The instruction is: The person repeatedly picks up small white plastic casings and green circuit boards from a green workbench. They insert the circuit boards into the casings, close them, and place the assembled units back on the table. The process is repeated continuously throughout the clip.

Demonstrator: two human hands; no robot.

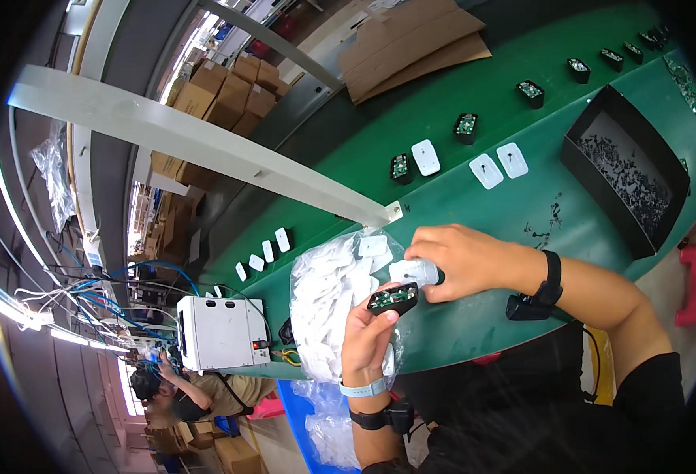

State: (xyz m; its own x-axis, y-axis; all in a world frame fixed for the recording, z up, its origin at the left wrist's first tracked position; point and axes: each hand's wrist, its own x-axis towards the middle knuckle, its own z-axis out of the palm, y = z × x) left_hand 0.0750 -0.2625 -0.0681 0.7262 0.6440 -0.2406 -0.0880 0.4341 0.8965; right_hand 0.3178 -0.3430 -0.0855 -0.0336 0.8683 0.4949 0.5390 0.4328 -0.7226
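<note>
Black sleeve: nearest the camera, at the lower right; beyond it the bare right forearm was ringed by a black wristband.
Right hand: its grip was closed, thumb toward fingers, on a white cover, partly hidden by the fingertips.
Left hand: its grip was closed around a black casing, held above the desk just below the cover; whether the two were touching could not be told.
Progress: the held casing's green board was exposed, so no cover was seated on it.
Open casings: spread in a line along the green belt toward the upper right, green boards showing on the nearer ones; these were judged unfinished.
Loose white plates: two were laid right of the belt casings' near end, a third beside the nearest casing.
White row: four pieces were set out farther left; what was beneath them could not be seen.
Clear bag: heaped with white pieces, close beside the left hand.
Black box: filled partly with small dark parts; others were strewn nearby.
Obstruction: the belt was partly masked by a pale metal beam.
Beyond: cardboard sheets and a white machine were seen.
</note>
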